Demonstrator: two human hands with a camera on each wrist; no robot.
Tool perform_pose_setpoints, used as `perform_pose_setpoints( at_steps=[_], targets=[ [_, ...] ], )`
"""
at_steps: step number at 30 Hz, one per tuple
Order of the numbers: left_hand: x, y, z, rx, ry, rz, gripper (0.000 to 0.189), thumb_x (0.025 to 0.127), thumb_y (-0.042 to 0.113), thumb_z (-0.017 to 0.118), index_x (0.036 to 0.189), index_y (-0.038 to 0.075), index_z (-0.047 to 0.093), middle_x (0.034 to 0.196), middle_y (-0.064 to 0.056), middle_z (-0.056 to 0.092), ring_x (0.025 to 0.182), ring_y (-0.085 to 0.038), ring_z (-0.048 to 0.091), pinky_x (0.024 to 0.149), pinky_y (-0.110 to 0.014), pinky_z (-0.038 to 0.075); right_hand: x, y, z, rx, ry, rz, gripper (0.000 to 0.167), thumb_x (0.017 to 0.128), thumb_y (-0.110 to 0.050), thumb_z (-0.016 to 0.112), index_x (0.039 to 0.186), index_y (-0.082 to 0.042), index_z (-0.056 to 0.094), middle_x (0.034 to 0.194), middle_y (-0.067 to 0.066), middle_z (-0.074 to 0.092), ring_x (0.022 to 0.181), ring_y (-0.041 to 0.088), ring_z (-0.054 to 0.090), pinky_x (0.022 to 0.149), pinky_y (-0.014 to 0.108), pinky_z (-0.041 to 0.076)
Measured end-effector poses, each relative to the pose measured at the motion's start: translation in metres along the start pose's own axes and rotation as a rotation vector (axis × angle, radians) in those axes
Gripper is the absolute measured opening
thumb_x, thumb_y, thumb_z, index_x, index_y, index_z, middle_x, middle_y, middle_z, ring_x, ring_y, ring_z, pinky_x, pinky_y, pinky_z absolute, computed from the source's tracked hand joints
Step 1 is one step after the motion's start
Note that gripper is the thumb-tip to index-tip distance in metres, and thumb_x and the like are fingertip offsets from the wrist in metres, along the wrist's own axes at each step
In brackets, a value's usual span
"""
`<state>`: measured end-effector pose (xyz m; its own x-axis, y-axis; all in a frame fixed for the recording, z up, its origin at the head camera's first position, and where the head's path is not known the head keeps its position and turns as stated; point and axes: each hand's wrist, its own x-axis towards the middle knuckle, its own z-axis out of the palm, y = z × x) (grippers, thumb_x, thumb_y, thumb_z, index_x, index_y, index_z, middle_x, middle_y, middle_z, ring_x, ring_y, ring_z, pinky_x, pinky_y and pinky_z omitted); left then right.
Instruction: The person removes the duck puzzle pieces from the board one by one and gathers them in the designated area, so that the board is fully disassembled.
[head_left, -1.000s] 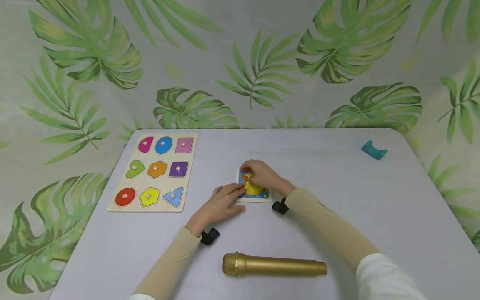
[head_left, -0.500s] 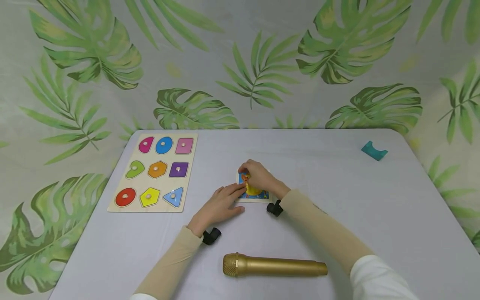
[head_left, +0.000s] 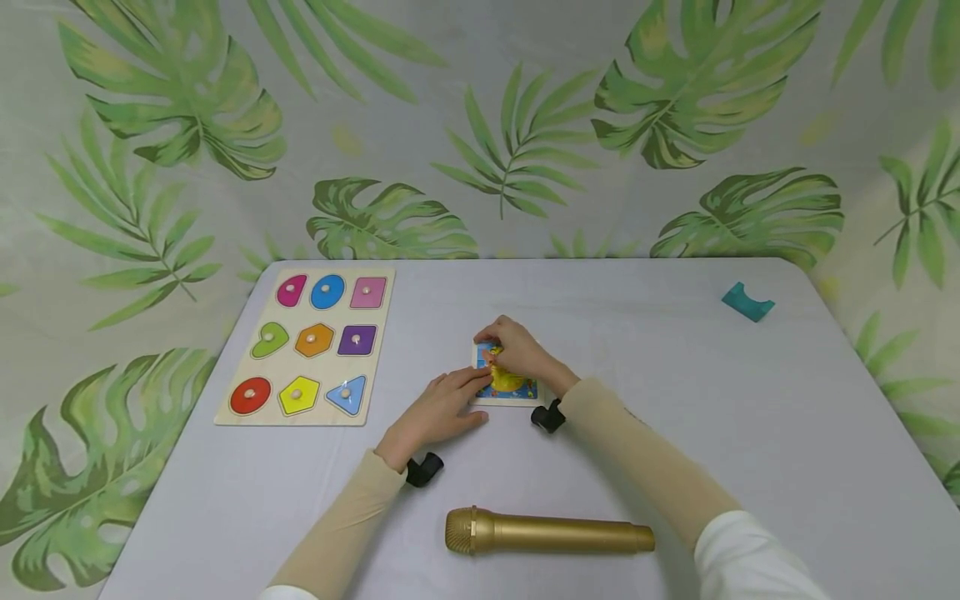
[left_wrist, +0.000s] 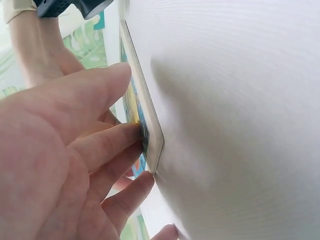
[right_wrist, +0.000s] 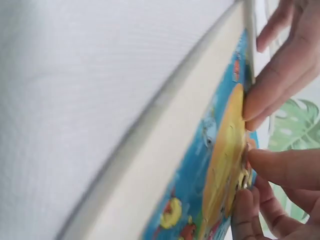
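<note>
A small wooden duck jigsaw puzzle (head_left: pixel 510 383) lies on the table between both hands, its yellow duck on a blue ground. My left hand (head_left: pixel 442 408) rests straight fingers on the puzzle's left side, with the thumb at its near edge in the left wrist view. Over the top of the duck, my right hand (head_left: pixel 521 348) has its fingers bent. In the right wrist view its thumb and fingers pinch a small orange puzzle piece (right_wrist: pixel 247 156) by the duck's head. The fingers partly hide that piece and the upper part of the picture.
A wooden knob puzzle board (head_left: pixel 336 358) with several coloured shapes lies at the left. Nearer the front is a gold microphone (head_left: pixel 555 533). One teal curved block (head_left: pixel 748 302) sits at the far right. A leaf-patterned cloth (head_left: pixel 525 167) hangs behind the table.
My right hand and forearm have shifted slightly left, the fingers still at the duck's head. My left hand stays almost in place on the puzzle.
</note>
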<state>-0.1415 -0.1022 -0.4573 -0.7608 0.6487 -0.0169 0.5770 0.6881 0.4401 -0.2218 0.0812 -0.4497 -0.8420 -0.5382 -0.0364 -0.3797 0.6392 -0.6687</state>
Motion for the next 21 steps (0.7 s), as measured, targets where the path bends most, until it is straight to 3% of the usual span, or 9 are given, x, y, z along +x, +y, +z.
perform_pose_setpoints(
  at_steps=[10,15,21],
  targets=[
    [0.0,0.001,-0.002,0.0,-0.015,-0.006,0.057,0.094,0.027,0.062,0.143,0.003,0.044,0.145,-0.013,0.041,0.135,-0.031,0.034,0.104,-0.059,0.027,0.004,0.003,0.003,0.066,0.057,0.022,0.021,0.088,0.005,0.062,0.104,-0.006,0.067,0.098,0.011,0.059,0.088,0.024,0.054,0.083,0.036,0.047],
    [0.0,0.001,-0.003,0.01,-0.018,-0.006,0.056,0.094,0.027,0.062,0.142,0.003,0.044,0.146,-0.013,0.041,0.135,-0.031,0.033,0.105,-0.058,0.028,0.003,0.011,-0.002,0.202,0.078,0.065,0.019,0.089,0.004,0.059,0.104,-0.006,0.067,0.093,0.008,0.06,0.084,0.023,0.056,0.081,0.034,0.048],
    [0.0,0.003,-0.004,-0.01,-0.022,-0.023,0.054,0.095,0.025,0.061,0.142,0.004,0.044,0.148,-0.011,0.039,0.136,-0.031,0.032,0.105,-0.057,0.027,-0.006,0.03,-0.021,0.399,0.085,0.148,0.018,0.088,-0.002,0.061,0.105,0.0,0.067,0.097,0.011,0.06,0.081,0.022,0.053,0.073,0.029,0.047]
  ],
)
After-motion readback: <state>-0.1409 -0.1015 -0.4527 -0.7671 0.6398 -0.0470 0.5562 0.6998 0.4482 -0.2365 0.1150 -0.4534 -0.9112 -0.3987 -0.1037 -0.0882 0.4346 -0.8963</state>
